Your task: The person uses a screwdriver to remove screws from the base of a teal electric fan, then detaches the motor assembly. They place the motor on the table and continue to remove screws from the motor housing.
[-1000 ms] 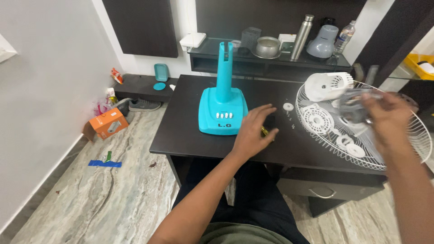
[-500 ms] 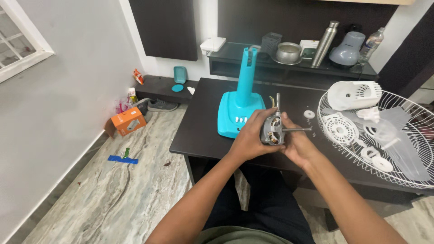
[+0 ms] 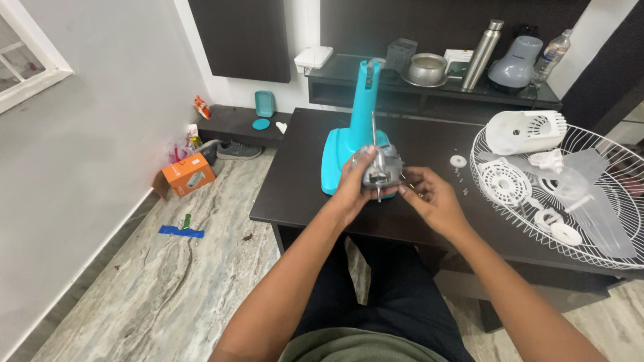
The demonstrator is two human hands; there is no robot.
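Fan motor (image 3: 380,169), clamped in my left hand (image 3: 355,182) above the tabletop (image 3: 429,141).
Looks heavy and rigid; I'd grip the housing, not the thin shaft. Right hand (image 3: 429,194) loosely curled beside it.

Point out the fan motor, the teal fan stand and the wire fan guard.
fan motor (image 3: 380,169), head view, on its grey metal body.
teal fan stand (image 3: 341,144), head view, on its sloped base.
wire fan guard (image 3: 614,201), head view, on its wire mesh.

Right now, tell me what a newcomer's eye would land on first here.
First, the bright teal fan stand upright on the dark table. Just in front of it, the left hand holds a grey fan motor with a thin shaft sticking up, the right hand at its side. To the right, a white wire fan guard lies flat, holding loose white plastic parts.
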